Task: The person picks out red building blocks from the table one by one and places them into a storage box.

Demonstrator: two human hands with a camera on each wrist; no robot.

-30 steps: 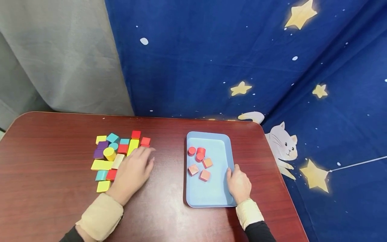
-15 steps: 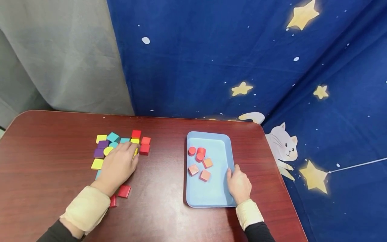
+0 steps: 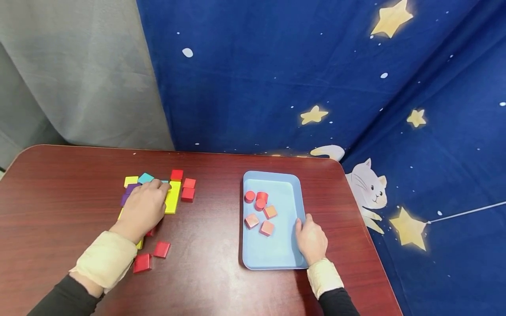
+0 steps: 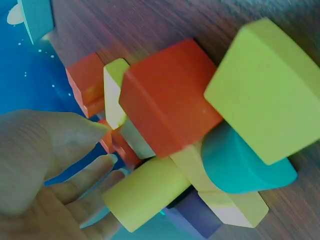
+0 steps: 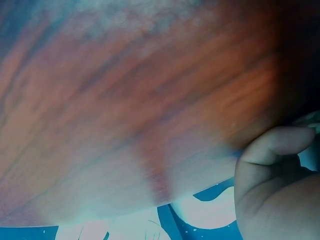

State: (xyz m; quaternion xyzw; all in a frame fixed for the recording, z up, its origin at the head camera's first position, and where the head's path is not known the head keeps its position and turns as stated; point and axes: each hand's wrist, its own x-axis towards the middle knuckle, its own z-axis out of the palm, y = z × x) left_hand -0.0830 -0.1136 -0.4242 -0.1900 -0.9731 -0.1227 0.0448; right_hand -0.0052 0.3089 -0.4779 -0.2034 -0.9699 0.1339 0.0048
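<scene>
Pinching the blue tray [image 3: 274,250] (right grip [image 3: 312,241], thumb inside)

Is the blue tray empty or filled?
Partly filled: reddish blocks sit inside the tray, with bare bottom showing around them.

I count one tray [image 3: 272,253] toward the desk's [image 3: 213,254] right edge, bearing three red cylinders [image 3: 260,204] and three reddish cubes [image 3: 266,228]; toward the left, five red blocks [image 3: 142,263] show whole beside a multicoloured cluster [image 3: 172,199], too hidden for my count.

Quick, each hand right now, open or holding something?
Left hand: open, over the colored blocks.
Right hand: holding the blue tray by its rim.
</scene>
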